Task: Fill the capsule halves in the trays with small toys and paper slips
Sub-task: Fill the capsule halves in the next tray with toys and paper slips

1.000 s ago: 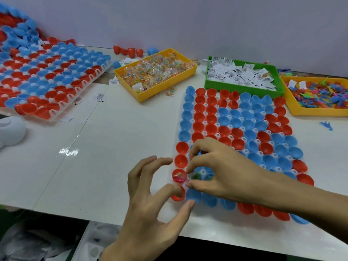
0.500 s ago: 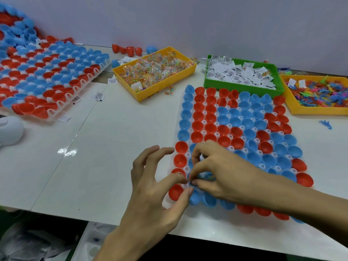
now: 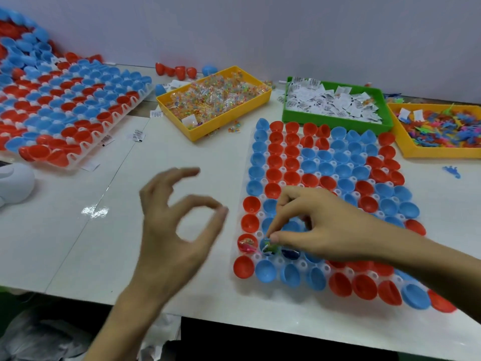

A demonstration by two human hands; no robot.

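Right hand (image 3: 320, 225) sets toys into blue capsule half (image 3: 268, 246)

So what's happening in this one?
A person is filling capsule halves in the near tray on a white table. The right hand reaches over the tray's near left corner, fingers dropping something small into a blue half; the red half beside it already holds a toy. The left hand hovers off the tray, holding nothing. Most halves look empty. Bins of toys and slips sit behind.
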